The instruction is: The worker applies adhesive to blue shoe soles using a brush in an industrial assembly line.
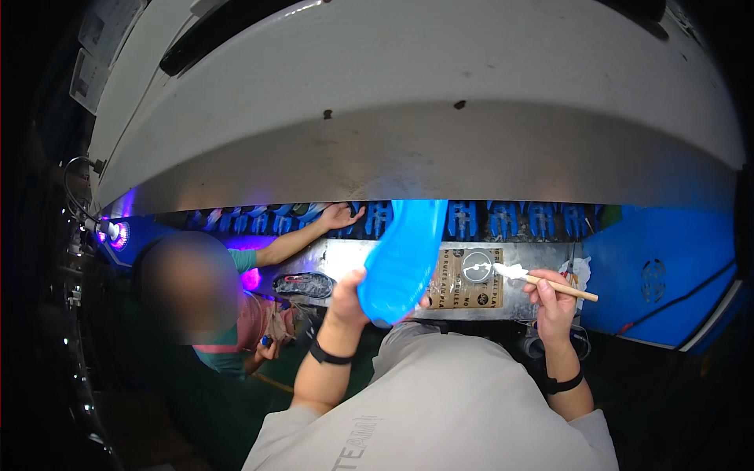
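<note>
My left hand [350, 297] grips a bright blue shoe sole [404, 263] near its lower end, with fingertips showing at its right edge. The sole stands tilted, and its upper end reaches the edge of the machine hood. Between the fingers of my right hand [552, 304] is a brush [567, 289] with a pale wooden handle. White bristles at its tip lie beside the rim of a small round dish [477, 266]. The dish has whitish streaks inside; it sits on a printed brown cardboard piece [454, 292] on the metal ledge [542, 255].
A large grey metal hood [424, 149] spans the space ahead. Under it runs a row of blue clamps [542, 220]. At the left a co-worker [192, 294] reaches an arm [294, 241] toward the clamps. A dark shoe-shaped piece [304, 284] lies on the ledge. Blue panel [648, 275] at right.
</note>
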A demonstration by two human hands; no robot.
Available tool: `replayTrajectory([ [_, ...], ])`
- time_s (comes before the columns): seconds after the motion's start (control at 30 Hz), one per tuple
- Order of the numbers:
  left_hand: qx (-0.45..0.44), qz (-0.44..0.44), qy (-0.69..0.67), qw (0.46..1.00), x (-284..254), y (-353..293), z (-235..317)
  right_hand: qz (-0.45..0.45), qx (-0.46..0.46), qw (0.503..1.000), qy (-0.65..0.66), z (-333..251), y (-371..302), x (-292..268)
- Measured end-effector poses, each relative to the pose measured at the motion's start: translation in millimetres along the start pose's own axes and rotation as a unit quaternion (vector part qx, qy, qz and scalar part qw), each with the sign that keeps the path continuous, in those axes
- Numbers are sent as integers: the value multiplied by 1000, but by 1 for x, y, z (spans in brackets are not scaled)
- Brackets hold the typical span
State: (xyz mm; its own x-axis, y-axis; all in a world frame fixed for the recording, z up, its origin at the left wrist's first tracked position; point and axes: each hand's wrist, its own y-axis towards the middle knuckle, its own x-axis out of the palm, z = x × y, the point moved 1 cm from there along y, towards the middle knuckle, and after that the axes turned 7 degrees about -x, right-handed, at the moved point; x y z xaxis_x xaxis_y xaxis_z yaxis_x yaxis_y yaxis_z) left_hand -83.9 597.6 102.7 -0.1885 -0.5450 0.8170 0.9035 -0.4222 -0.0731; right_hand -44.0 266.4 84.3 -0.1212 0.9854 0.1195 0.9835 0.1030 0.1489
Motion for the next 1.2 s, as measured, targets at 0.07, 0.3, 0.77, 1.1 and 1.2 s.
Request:
replayTrajectory([
  [0.07,71,-40,135,987,2,26,60,9,3,1000,-6,2,-3,-3],
  [0.3,321,345,-8,882,-38,74,147,-18,15,999,-33,11,-3,1],
  [0.77,317,548,586,507,-244,-25,223,-128,-1,932,-339,131,49,-2],
  [1.1,441,410,156,783,-54,-62,114,-189,-11,857,-478,208,58,-5],
  [1.2,303,413,164,843,-55,-76,69,-158,17,862,-481,208,58,-6],
])
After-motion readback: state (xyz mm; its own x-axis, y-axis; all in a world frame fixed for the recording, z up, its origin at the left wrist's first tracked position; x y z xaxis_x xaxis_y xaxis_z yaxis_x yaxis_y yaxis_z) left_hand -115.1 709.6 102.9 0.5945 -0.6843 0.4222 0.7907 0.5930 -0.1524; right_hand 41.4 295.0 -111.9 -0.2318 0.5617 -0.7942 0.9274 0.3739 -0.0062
